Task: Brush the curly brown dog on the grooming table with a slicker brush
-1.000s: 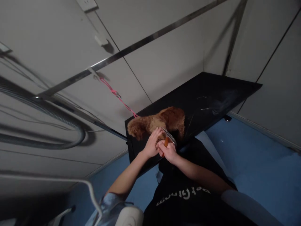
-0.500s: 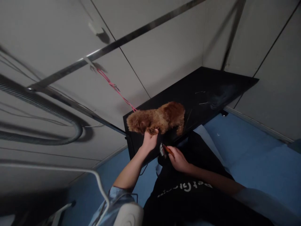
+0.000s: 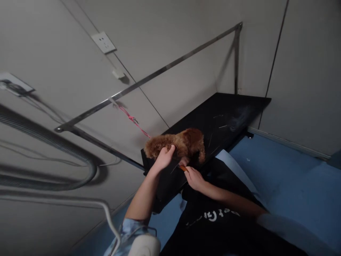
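A curly brown dog (image 3: 192, 139) stands on a black grooming table (image 3: 198, 111), its head toward the left. My left hand (image 3: 164, 157) is closed on the dog's front end, thumb on top; whether it grips an ear, the muzzle or a leg is hidden. In my right hand (image 3: 195, 179) is a slicker brush (image 3: 183, 167), held by its orange handle. The brush head is at the dog's chest and front leg, blurred and partly hidden. A pink leash (image 3: 132, 118) runs from the dog's neck up to a metal bar (image 3: 170, 65).
Grey hoses (image 3: 87, 170) curve in from the left, along the wall. A white device (image 3: 145, 244) sits at the bottom, by my left sleeve. A wall socket (image 3: 104, 42) is above the bar. Blue floor (image 3: 287, 167) lies right of the table.
My right hand has brought the brush up and left, from beside the table edge to the dog's chest. My left hand still holds the dog. The whole view has shifted.
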Available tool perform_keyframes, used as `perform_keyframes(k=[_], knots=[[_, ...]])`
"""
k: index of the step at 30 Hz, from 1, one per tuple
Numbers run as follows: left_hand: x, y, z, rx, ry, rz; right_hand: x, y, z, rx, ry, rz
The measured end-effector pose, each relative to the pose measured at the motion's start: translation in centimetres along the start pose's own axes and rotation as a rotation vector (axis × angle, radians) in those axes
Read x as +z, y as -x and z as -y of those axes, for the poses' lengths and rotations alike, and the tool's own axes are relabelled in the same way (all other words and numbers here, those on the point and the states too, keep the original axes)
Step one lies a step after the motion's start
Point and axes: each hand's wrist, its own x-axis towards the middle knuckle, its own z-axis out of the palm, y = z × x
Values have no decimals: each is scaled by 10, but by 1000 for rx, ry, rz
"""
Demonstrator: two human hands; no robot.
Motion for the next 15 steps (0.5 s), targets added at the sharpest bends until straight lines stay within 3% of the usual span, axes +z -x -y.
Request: perform_keyframes(k=[3, 5, 9, 15], knots=[[-5, -4, -12, 21, 26, 40, -13, -13, 22, -251, -139, -187], [-8, -7, -21, 32, 14, 47, -15, -20, 28, -163, -254, -204], [-14, -15, -37, 43, -8, 121, -7, -13, 26, 108, -402, -70], [-20, -27, -50, 107, -93, 337, -37, -21, 48, -133, -485, -140]])
